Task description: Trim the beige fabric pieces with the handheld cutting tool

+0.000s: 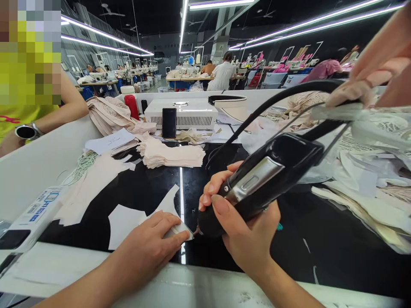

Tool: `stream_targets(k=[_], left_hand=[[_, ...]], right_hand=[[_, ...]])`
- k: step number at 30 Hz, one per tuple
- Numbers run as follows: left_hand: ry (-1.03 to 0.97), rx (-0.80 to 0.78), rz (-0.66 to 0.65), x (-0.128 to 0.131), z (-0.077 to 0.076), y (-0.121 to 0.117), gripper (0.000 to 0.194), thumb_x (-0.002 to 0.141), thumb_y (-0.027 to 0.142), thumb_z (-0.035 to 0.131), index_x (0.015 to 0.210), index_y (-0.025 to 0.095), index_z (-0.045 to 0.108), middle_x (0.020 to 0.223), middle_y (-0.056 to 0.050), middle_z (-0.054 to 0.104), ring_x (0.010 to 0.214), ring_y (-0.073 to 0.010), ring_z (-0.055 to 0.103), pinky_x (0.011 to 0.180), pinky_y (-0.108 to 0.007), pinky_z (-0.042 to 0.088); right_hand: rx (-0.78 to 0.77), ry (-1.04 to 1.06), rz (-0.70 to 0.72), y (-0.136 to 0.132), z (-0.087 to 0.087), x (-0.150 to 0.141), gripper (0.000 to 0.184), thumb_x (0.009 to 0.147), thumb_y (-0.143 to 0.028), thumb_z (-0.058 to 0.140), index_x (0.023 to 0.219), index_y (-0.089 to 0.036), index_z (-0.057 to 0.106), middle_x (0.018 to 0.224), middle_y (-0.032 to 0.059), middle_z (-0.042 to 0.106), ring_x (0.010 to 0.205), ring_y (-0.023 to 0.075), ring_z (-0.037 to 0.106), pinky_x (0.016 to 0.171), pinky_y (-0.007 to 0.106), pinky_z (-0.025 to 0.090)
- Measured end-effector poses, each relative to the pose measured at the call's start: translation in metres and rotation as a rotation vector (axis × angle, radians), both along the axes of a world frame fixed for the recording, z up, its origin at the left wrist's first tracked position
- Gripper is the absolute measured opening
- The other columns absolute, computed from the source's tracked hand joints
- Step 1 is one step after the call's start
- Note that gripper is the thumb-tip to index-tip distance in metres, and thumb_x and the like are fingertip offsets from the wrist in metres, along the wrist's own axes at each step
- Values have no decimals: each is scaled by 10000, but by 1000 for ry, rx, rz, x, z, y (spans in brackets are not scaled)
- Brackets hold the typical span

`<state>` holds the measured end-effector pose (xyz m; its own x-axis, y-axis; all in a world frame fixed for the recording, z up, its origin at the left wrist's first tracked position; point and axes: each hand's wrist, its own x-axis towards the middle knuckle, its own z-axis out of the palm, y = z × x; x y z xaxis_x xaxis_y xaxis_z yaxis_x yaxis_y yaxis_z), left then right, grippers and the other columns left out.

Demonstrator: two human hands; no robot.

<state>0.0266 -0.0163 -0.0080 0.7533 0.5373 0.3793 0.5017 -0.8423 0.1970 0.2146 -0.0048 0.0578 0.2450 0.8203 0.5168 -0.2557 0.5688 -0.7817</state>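
Observation:
My left hand (154,239) holds a small white cut piece (168,204) down on the black tabletop, its thumb and fingers at the piece's right end. My right hand (247,231) is wrapped round a bulky black corded handheld tool (269,175) with a silver lever plate. The tool slants down to the left, and its narrow tip comes close to the piece's right corner by my left fingertips. I cannot tell whether the tip touches. Beside my left wrist lies another white cut piece (125,222), partly covered by my hand.
Another person's hand (369,81) at upper right is by the tool's black cable (272,105). A stack of pale pink pieces (173,155), a phone (169,122) and a white vented box (192,114) stand behind. Fabric heaps (382,171) lie right. A person's forearm (72,109) rests on the left partition.

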Motion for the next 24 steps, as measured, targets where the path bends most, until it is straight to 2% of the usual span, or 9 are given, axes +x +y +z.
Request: stream_targets(k=[6, 13, 24], left_hand=[[-8, -8, 1, -1, 1, 0, 322, 1035, 83, 460, 1287, 181, 636, 1214, -137, 635, 1083, -266, 633, 952, -437, 600], [-13, 15, 23, 0, 0, 0, 340, 987, 56, 510, 1272, 186, 643, 1216, -139, 627, 1088, -272, 625, 981, -468, 591], [15, 5, 62, 2, 0, -1, 371, 976, 74, 530, 1282, 234, 665, 1262, -144, 620, 1188, -299, 608, 1038, -543, 556]], right_hand=[[-1, 6, -60, 9, 0, -7, 288, 770, -197, 789, 924, -280, 561, 746, -68, 651, 564, 117, 595, 498, 250, 553], [-28, 7, -92, 15, -5, -10, 319, 761, -196, 797, 967, -274, 567, 753, -76, 661, 583, 122, 619, 516, 261, 561], [-42, 13, -93, 19, -1, -13, 348, 758, -213, 788, 996, -279, 542, 726, -82, 668, 523, 116, 620, 488, 256, 559]])
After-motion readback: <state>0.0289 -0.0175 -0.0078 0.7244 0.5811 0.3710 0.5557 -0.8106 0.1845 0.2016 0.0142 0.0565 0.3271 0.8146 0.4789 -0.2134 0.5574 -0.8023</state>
